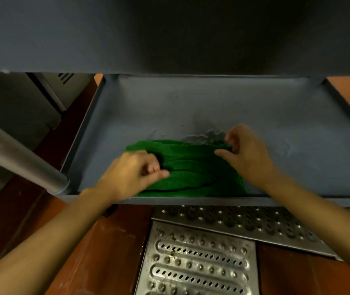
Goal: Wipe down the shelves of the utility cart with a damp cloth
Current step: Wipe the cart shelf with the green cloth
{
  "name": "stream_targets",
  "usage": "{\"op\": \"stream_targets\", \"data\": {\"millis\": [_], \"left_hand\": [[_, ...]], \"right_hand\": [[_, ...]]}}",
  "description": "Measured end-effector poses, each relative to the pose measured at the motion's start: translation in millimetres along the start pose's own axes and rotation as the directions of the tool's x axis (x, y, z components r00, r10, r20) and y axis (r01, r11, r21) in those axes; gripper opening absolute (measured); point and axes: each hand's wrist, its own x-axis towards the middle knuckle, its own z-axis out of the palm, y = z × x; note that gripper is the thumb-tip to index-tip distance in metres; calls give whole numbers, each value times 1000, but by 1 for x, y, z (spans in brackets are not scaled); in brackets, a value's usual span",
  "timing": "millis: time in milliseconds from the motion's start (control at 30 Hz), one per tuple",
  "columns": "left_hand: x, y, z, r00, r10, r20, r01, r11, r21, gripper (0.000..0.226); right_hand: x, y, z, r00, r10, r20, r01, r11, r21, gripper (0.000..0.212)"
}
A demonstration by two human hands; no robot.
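Green cloth point(191, 169) lay bunched on the cart's lower shelf point(276, 116) near its front lip, left hand point(131, 173) and right hand point(246, 152) each pinching an edge, probably to spread it flat for wiping.

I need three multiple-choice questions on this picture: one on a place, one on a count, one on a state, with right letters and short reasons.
1. Where on the lower shelf does the green cloth lie?
A. near the front edge
B. against the back wall
C. in the far right corner
2. How many hands hold the cloth?
A. none
B. one
C. two
3. The shelf beyond the cloth is:
A. wet in patches
B. covered with paper
C. full of holes
Answers: 1 A, it reaches the front rim. 2 C, left hand and right hand both pinch it. 3 A, water marks shine there.
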Motion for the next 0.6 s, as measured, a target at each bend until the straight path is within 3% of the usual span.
{"op": "stream_targets", "data": {"millis": [67, 133, 167, 233, 333, 467, 600], "left_hand": [[-18, 0, 5, 983, 47, 177, -53, 998, 26, 52], [-31, -7, 7, 956, 57, 287, -93, 989, 114, 59], [-34, -11, 6, 950, 44, 308, -94, 984, 150, 56], [-34, -18, 0, 953, 2, 303, -38, 993, 115, 41], [-26, -20, -14, 955, -89, 284, 94, 996, -5, 27], [-12, -18, -41, 987, -100, 128, 106, 993, -44, 14], [7, -22, -72, 996, -90, 19, 91, 996, -22, 12]], "right_hand": [[-19, -2, -13, 968, -29, 250, 11, 997, 72, 35], [-36, 2, -21, 854, -43, 519, 64, 998, -22, 53], [-41, 7, -22, 809, -36, 587, 117, 988, -101, 59], [-41, 16, -26, 789, 1, 615, 128, 978, -166, 47], [-28, 16, -37, 821, 27, 571, 59, 990, -132, 16], [0, -2, -65, 858, 11, 513, 84, 983, -161, 31], [30, -27, -86, 845, 32, 534, -52, 998, 22, 32]]}}
